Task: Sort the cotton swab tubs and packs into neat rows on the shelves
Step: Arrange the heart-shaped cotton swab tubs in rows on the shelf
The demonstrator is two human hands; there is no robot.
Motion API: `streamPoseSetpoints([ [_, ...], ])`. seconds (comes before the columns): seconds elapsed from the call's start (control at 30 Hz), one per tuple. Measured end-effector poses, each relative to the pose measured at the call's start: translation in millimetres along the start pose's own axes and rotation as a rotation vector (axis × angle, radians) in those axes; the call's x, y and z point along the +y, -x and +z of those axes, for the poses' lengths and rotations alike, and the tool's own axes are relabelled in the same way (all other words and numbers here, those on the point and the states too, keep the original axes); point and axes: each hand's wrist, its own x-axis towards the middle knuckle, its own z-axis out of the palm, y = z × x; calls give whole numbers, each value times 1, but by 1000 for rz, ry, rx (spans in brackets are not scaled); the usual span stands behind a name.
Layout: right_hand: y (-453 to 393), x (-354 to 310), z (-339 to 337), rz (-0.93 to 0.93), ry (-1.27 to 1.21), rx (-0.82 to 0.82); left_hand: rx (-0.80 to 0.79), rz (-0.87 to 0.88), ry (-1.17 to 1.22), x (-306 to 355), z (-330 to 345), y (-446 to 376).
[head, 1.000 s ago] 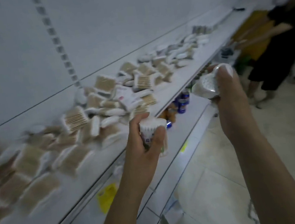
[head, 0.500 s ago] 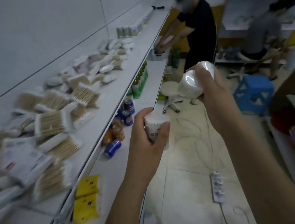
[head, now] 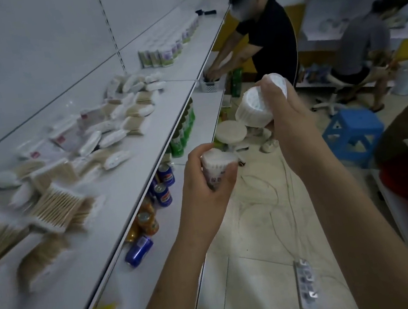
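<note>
the left hand [head: 205, 180] curls around a small swab tub [head: 216, 168], upright, white tips up, out in the aisle beside the upper shelf [head: 133, 180]. the right hand [head: 285, 106] grips two more tubs [head: 254, 106], tilted, their ends facing left and toward the camera. since half a second ago both hands sit much the same, the view slightly nearer. loose swab packs [head: 55, 204] litter the shelf; tubs stand in a far row [head: 167, 49]. cans [head: 162, 194] lie below.

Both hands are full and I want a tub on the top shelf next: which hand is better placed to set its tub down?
Probably left. The left hand holds its tub nearer the top shelf; the right hand is farther out over the floor.
</note>
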Motion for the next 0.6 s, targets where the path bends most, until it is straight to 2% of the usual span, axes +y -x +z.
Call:
streamPoseSetpoints([
  [0.33,-170,36,-50,63,-17,-146,135,-37,-43,-25,94,-133],
  [0.6,-279,58,-54,37,-55,-225,236,-21,-86,-42,127,-222],
])
